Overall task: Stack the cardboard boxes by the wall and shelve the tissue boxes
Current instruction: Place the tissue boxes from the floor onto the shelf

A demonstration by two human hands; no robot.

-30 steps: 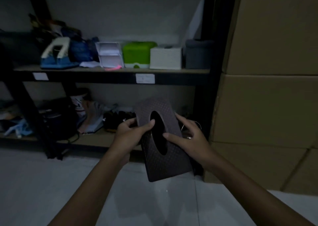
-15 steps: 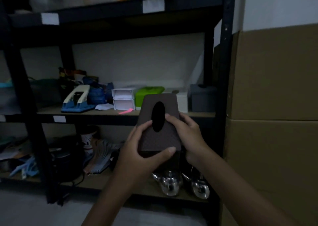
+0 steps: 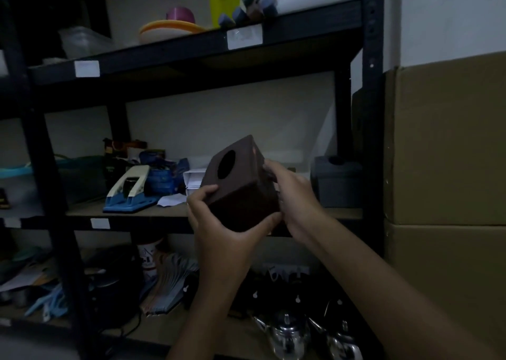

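I hold a dark brown tissue box (image 3: 241, 192) with an oval opening in both hands, in front of the middle shelf (image 3: 131, 214) of a black rack. My left hand (image 3: 219, 222) grips its lower left corner from below. My right hand (image 3: 290, 192) grips its right side. The box is tilted, opening facing up and left. A grey tissue box (image 3: 338, 180) stands on the same shelf at the right end. Stacked cardboard boxes (image 3: 443, 168) stand against the wall right of the rack.
The middle shelf also carries a blue and white tape dispenser (image 3: 128, 192), a white open box (image 3: 194, 178) and blue clutter. Plates and cups (image 3: 175, 22) sit on the top shelf. Metal teapots (image 3: 290, 332) and a dark pot (image 3: 115, 280) stand on the bottom shelf.
The brown tissue box has risen from near the floor to middle-shelf height and turned onto a tilt. My view lifted with it, and both hands kept their grip.
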